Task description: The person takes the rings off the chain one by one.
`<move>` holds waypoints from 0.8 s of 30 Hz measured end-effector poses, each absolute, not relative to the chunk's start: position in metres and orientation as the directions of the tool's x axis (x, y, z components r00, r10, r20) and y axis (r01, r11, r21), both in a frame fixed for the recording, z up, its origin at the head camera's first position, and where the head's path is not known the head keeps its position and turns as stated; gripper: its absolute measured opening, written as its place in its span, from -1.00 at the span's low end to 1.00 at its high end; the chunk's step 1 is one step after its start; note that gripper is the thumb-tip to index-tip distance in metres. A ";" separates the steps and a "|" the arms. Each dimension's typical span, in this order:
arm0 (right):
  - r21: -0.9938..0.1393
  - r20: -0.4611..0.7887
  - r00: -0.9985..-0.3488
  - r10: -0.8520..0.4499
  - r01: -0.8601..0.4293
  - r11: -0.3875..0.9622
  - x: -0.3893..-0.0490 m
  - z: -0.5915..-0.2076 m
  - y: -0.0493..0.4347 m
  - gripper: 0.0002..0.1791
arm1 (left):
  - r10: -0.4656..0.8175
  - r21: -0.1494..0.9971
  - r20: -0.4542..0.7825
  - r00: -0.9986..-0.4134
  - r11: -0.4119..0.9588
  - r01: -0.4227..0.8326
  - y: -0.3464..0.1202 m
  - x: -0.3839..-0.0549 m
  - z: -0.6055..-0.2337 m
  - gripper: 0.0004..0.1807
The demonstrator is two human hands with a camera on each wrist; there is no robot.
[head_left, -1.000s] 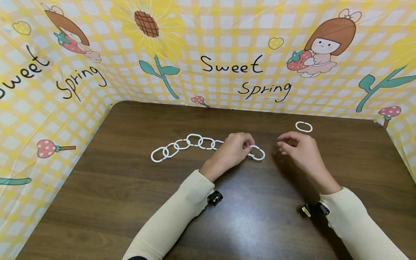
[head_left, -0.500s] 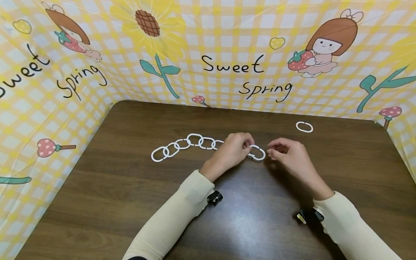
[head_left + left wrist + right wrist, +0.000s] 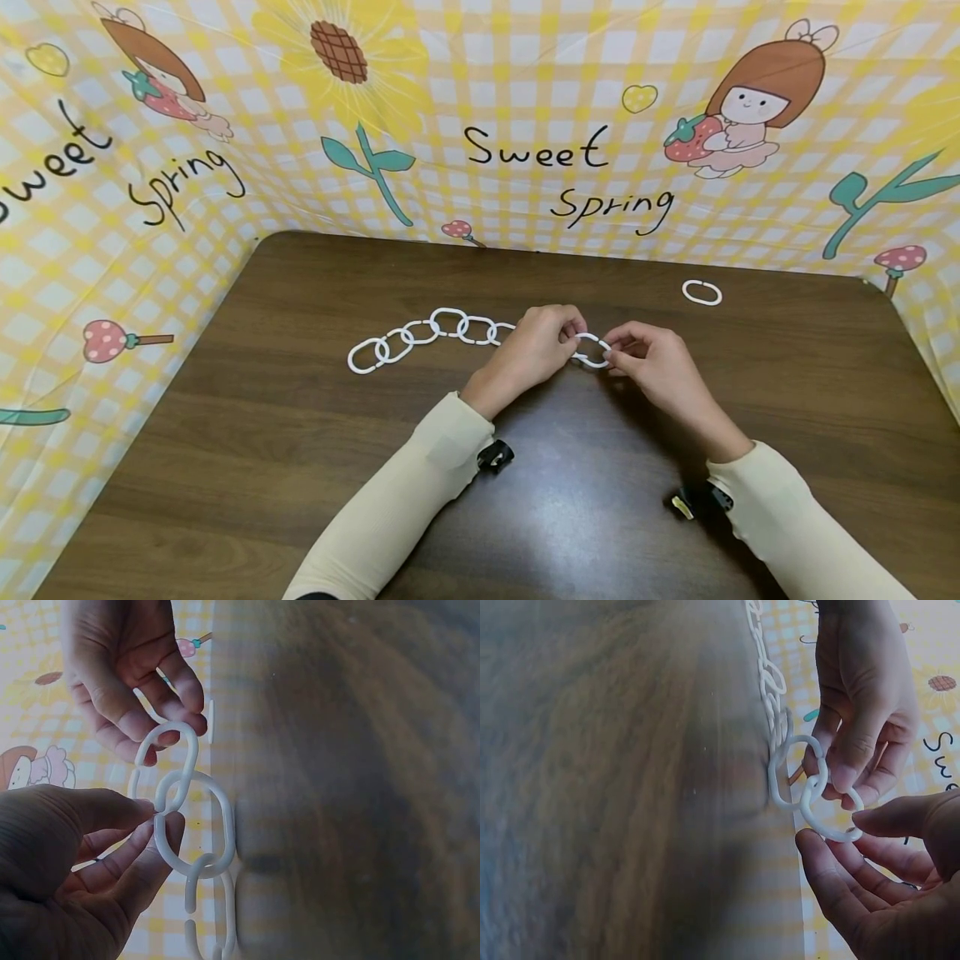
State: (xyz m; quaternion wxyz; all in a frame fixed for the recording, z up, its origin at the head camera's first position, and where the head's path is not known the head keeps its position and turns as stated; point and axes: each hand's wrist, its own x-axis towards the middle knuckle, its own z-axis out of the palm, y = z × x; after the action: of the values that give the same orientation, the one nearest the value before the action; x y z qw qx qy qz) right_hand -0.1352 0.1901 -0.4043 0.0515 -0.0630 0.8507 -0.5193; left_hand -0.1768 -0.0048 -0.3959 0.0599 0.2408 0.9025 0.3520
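A white plastic chain (image 3: 462, 327) of several oval links lies in an arc on the table, its right part hidden behind my left hand (image 3: 534, 348). Between thumb and index finger, that hand pinches a chain link (image 3: 227, 817) second from the right end. Through it hangs the end link (image 3: 195, 746), which has a gap in its side and is raised and tilted. My right hand (image 3: 660, 362) pinches the far end of this link between thumb and fingertips. In the right wrist view the two links (image 3: 808, 806) cross between the hands.
One loose white link (image 3: 685, 291) lies apart at the back right of the brown wooden table (image 3: 225, 467). A yellow checked cloth (image 3: 510, 75) with printed pictures rises behind the table and along its left side.
My right hand has come in leftward from beside the loose link and taken hold of the end link. My left hand has kept its place and its grip.
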 end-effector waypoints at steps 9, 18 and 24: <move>-0.896 -0.025 -0.987 -0.157 -0.047 0.442 -0.137 -0.407 0.186 -0.85 | 0.477 0.663 0.061 -0.877 0.637 0.393 -0.005 -0.177 -0.396 -0.91; -0.891 -0.014 -0.989 -0.145 -0.053 0.451 -0.136 -0.404 0.186 -0.86 | 0.480 0.669 0.072 -0.874 0.627 0.399 -0.006 -0.177 -0.397 -0.91; -0.889 -0.011 -0.989 -0.146 -0.057 0.455 -0.135 -0.401 0.186 -0.86 | 0.495 0.686 0.078 -0.866 0.604 0.407 -0.011 -0.179 -0.396 -0.92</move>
State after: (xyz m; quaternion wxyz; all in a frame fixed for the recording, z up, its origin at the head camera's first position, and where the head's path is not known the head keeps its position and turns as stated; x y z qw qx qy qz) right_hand -0.1351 0.1858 -0.4014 0.0428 -0.0596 0.8517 -0.5188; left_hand -0.1790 -0.0109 -0.3959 0.0598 0.2522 0.8934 0.3668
